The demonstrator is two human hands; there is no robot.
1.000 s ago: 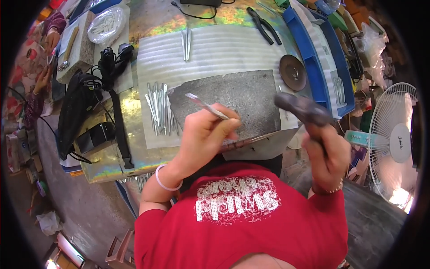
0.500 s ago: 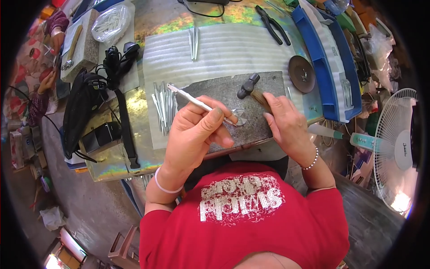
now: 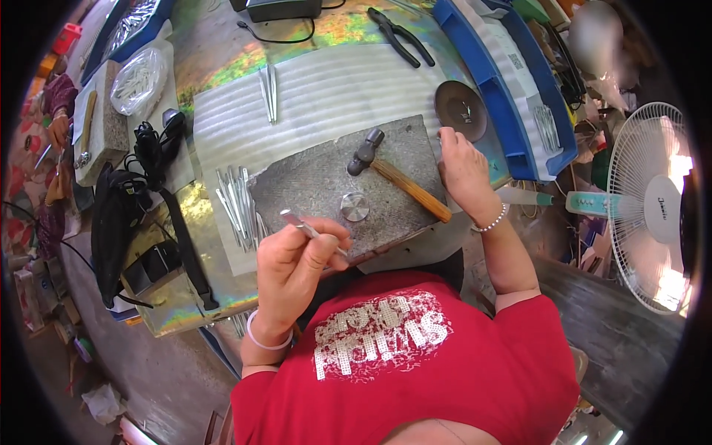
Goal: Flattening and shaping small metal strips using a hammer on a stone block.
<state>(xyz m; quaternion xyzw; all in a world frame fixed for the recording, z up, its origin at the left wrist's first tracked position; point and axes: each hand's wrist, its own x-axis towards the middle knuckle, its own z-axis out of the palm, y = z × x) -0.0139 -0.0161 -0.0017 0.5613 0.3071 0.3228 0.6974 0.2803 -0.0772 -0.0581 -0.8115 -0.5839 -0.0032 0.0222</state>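
My left hand (image 3: 297,256) grips a slim silver metal punch (image 3: 300,224) between thumb and fingers, held tilted above the near edge of a grey stone slab (image 3: 297,178). On the slab lies a small round silver disc (image 3: 354,207) with lines spreading from its centre. A ball-peen hammer (image 3: 411,189) with a wooden handle rests there too, untouched. Just past the slab's right edge, my right hand (image 3: 465,169) is closed, fingertips down near the brown dish (image 3: 461,111); whatever they hold is hidden. Several metal punches (image 3: 239,208) lie left of the slab.
More metal rods (image 3: 269,93) and black-handled pliers (image 3: 400,37) lie farther back. A blue tray (image 3: 512,96) stands right, near a white fan (image 3: 649,208). Leftward are a black strapped bag (image 3: 119,230) and a bag of white pieces (image 3: 139,81). Another person's hand (image 3: 59,130) shows far left.
My right hand has let go of the hammer, which now lies on the slab, and moved to the slab's right edge. My left hand has drawn back toward me with the punch, uncovering the disc.
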